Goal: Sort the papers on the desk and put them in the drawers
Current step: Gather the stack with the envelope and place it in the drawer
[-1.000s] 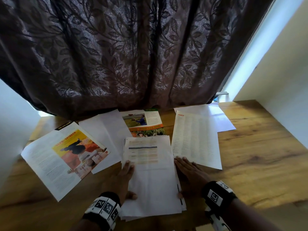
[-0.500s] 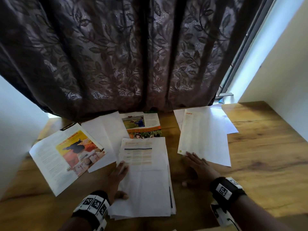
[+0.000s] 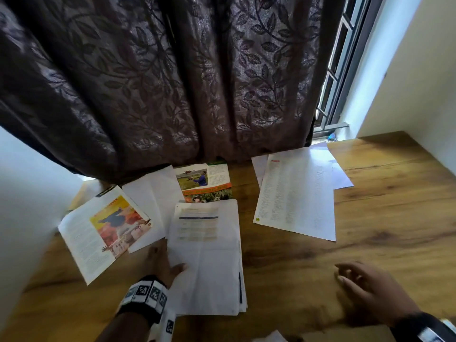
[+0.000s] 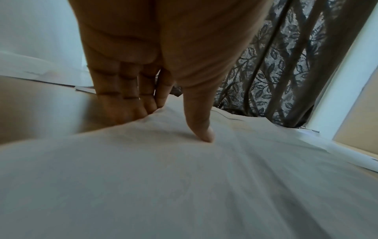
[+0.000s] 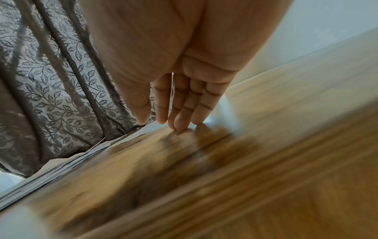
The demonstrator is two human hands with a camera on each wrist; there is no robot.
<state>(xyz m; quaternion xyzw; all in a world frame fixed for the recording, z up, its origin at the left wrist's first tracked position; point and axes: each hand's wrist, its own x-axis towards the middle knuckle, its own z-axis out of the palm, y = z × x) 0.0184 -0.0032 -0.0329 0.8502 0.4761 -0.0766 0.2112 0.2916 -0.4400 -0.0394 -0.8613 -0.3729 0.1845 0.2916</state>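
Observation:
A stack of white papers (image 3: 209, 262) lies in the middle of the wooden desk (image 3: 394, 218), with a printed table on its top sheet. My left hand (image 3: 170, 259) holds the stack's left edge. Its thumb (image 4: 204, 134) presses on the top sheet (image 4: 204, 186), and the paper edge rises over the straight fingers (image 4: 126, 90). My right hand (image 3: 343, 274) is over bare wood to the right of the stack, holding nothing. Its fingers (image 5: 184, 110) are straight, with the tips near the desk surface (image 5: 266, 177). That view is blurred by motion.
A magazine page with an orange picture (image 3: 103, 230) lies at the left, beside a white sheet (image 3: 153, 193) and a green leaflet (image 3: 204, 181). A printed text sheet (image 3: 296, 193) overlaps white sheets (image 3: 340, 174) at the back right. A dark leaf-patterned curtain (image 3: 172, 82) hangs behind, and walls stand on both sides.
My right hand has left the stack's right edge and moved right and nearer, over bare desk. The left hand stays at the stack's left edge.

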